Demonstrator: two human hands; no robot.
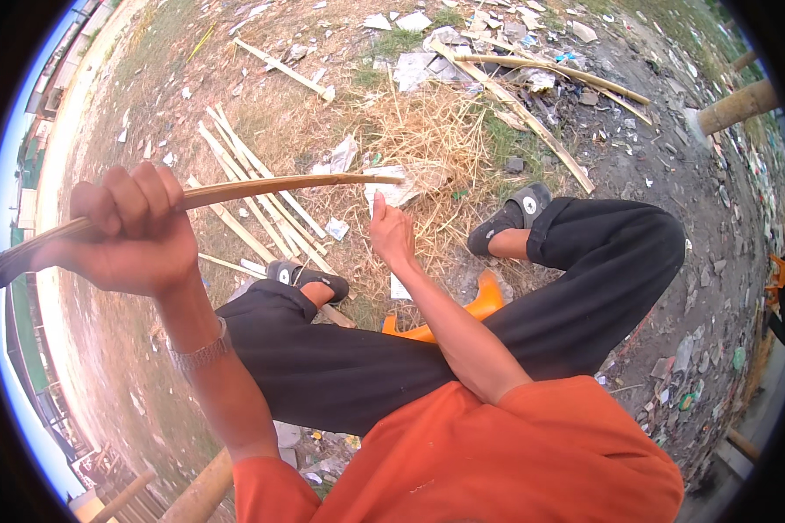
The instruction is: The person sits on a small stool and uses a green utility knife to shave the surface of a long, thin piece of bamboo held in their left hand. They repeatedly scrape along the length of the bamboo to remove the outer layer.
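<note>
A long, slightly bent split-bamboo strip (262, 186) runs from the left rim to the middle of the view. Its thick, dark end is at the left and its thin end is near the centre. My left hand (135, 222), raised at the left with a watch band on its wrist, has its fingers wrapped round the strip. My right hand (392, 231) is just below the strip's thin end. One digit points up and the other fingers are curled in; whether they hold anything is hidden. Dry shavings (436, 126) lie in a heap beyond the right hand.
Several pale bamboo strips (262, 179) lie on the ground at the left, with longer ones (532, 122) at the upper right. A curved orange plastic object (488, 296) is between my legs. Bamboo posts (737, 106) stand at the right; litter covers the dark soil there.
</note>
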